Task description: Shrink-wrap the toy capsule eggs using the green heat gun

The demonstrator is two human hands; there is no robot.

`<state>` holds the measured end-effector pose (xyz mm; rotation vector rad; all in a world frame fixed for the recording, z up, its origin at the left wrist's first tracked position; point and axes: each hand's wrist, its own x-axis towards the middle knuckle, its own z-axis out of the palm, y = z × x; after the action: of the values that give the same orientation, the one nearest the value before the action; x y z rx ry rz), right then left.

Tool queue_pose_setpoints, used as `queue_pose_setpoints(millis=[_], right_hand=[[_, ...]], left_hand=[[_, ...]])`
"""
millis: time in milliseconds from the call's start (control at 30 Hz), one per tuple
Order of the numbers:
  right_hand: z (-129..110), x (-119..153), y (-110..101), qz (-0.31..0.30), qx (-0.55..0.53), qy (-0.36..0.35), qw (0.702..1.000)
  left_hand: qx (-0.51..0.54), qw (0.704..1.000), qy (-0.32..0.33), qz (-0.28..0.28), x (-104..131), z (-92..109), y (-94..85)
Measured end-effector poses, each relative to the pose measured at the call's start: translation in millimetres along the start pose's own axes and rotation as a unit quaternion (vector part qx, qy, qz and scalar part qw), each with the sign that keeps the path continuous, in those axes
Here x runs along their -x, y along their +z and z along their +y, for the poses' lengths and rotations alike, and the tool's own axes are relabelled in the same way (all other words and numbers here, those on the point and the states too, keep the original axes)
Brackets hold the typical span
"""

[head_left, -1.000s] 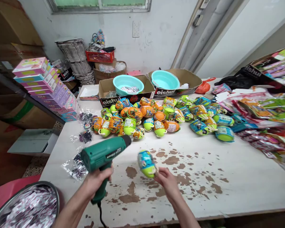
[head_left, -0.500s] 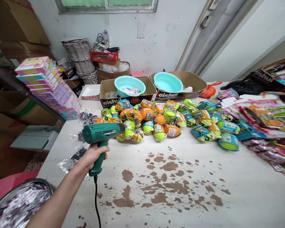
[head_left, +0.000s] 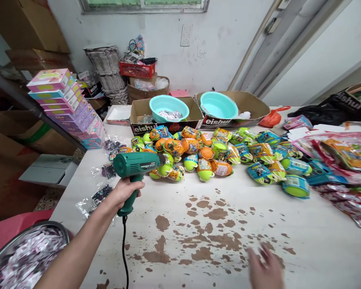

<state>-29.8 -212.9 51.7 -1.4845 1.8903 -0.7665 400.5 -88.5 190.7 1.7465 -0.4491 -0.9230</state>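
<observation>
Nozzle: In the head view, our gun (head_left: 135, 164) points its dark nozzle (head_left: 161, 159) towards 3 o'clock, at a green egg (head_left: 168, 167); we cannot tell whether they touch. If it runs hot, we judge that lingering there could scorch the wrap.
Cord: The cord (head_left: 124, 249) drops towards 6 o'clock and leaves our sight; a snag there could, we think, jerk our aim.
Eggs: Heaped from 9 round to 3 o'clock, the eggs (head_left: 205, 153) look round enough to roll if we bump them.
Left hand: Our left hand (head_left: 124, 192) has its fingers wrapped round the gun's handle.
Right hand: Our right hand (head_left: 266, 267) is blurred, between 4 and 5 o'clock; its fingers look parted, with nothing visible between them.
Gun: Near 8 o'clock, above the desk (head_left: 319, 249); green, vented, roughly level, handle slanting down.
Egg wrap: Glossy clear film, with orange, lime and blue showing.
</observation>
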Motion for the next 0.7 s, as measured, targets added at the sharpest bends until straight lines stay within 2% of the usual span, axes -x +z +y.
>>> queue_pose_setpoints(millis=[100,167,267,367,467,533,633,700], right_hand=[[-80.8,11.3,89.8,-0.115,-0.056,-0.157,0.979],[-138.1,21.5,150.5,-0.130,-0.074,-0.229,0.962],[-211.3,34.1,222.0,-0.127,0.005,-0.265,0.956],[-254.4,35.7,260.5,-0.108,0.093,-0.240,0.960],[-257.9,27.6,268.7,-0.101,0.107,-0.254,0.956],[-239.9,22.8,261.1,-0.100,0.102,-0.333,0.932],[-193.1,24.0,240.3,-0.098,0.126,-0.486,0.859],[-156.9,30.3,227.3,-0.104,0.153,-0.558,0.809]], left_hand=[[0.004,1.000,-0.002,0.025,-2.8,-3.6,-1.2],[0.010,0.999,-0.008,0.031,-1.4,-7.3,-6.6],[0.014,0.999,-0.004,0.044,2.7,-13.0,-16.0],[0.008,0.998,0.001,0.061,5.2,-18.5,-20.8],[-0.004,0.998,0.001,0.061,8.9,-25.8,-21.9],[-0.023,0.998,0.002,0.055,15.7,-33.3,-22.5],[-0.071,0.997,-0.021,0.028,35.2,-50.1,-24.4],[-0.097,0.994,-0.050,-0.001,52.6,-63.0,-25.5]])
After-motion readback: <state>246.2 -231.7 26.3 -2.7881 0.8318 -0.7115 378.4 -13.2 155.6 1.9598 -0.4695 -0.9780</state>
